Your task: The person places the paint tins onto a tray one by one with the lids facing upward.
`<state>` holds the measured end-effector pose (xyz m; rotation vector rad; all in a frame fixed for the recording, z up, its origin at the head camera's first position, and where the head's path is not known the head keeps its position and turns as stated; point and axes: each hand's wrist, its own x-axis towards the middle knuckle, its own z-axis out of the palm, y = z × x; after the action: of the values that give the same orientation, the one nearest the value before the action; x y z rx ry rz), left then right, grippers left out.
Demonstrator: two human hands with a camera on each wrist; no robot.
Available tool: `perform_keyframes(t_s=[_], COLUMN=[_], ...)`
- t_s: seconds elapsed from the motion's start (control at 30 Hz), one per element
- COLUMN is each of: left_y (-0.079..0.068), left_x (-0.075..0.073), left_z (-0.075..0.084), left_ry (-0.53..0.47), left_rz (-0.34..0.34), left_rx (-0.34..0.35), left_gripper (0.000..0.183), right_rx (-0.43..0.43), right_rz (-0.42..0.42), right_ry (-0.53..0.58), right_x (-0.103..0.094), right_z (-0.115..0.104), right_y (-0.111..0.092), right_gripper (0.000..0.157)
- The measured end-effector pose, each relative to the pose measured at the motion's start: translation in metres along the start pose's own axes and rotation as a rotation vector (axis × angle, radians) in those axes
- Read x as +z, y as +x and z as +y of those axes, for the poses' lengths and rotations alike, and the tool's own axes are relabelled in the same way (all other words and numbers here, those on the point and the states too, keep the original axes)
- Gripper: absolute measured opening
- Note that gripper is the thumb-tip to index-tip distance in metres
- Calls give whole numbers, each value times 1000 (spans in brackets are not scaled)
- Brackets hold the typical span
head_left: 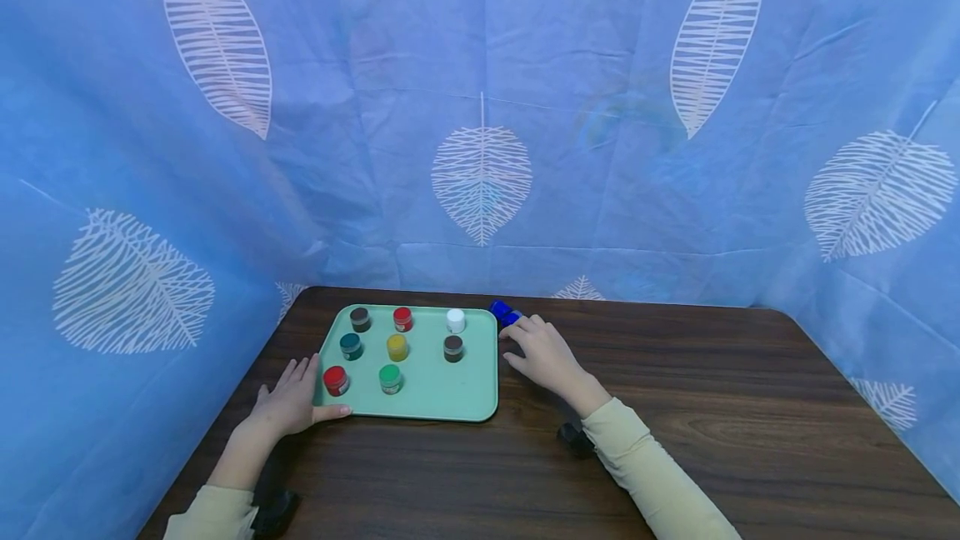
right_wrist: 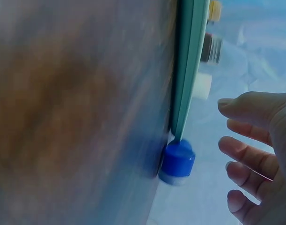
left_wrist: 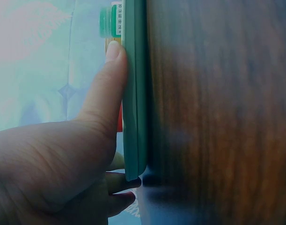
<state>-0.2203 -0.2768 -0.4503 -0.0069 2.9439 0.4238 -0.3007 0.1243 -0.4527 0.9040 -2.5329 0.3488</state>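
Observation:
A light green tray (head_left: pixel 431 394) lies on the table with several small paint jars standing on it. My left hand (head_left: pixel 288 402) rests at its near left corner, fingers straight along the left side and thumb (left_wrist: pixel 100 91) stretched along the near rim. Closest to this hand is a red-lidded jar (head_left: pixel 335 380), with a green jar (head_left: pixel 390 378) farther right. Beyond the tray's right rim, two blue jars (head_left: pixel 504 312) are close together on the table. My right hand (head_left: pixel 546 354) hovers beside them, holding nothing, its fingers spread and slightly bent, apart from the blue jar (right_wrist: pixel 177 159).
Also on the tray are a white jar (head_left: pixel 455 321), a yellow jar (head_left: pixel 397 347), a dark teal jar (head_left: pixel 350 346), another red jar (head_left: pixel 402 319) and two dark brown jars (head_left: pixel 453 348). Blue leaf-print cloth (head_left: pixel 480 48) hangs behind the brown wooden table (head_left: pixel 712 390).

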Motion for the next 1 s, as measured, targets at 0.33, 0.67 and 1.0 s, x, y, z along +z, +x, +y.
perform_keyframes(t_s=[0.33, 0.67, 1.0], left_y=[1, 2, 3], left_x=[2, 2, 3], left_z=[-1, -2, -3], left_ry=[-12, -19, -14], left_rz=[-13, -1, -3], left_rx=[-7, -9, -9], left_gripper=[127, 129, 128], right_rx=[50, 103, 130], right_rz=[-14, -52, -133], right_ry=[-19, -32, -75], right_x=[4, 8, 10], right_z=[22, 40, 50], right_y=[8, 19, 31], right_gripper=[29, 34, 34])
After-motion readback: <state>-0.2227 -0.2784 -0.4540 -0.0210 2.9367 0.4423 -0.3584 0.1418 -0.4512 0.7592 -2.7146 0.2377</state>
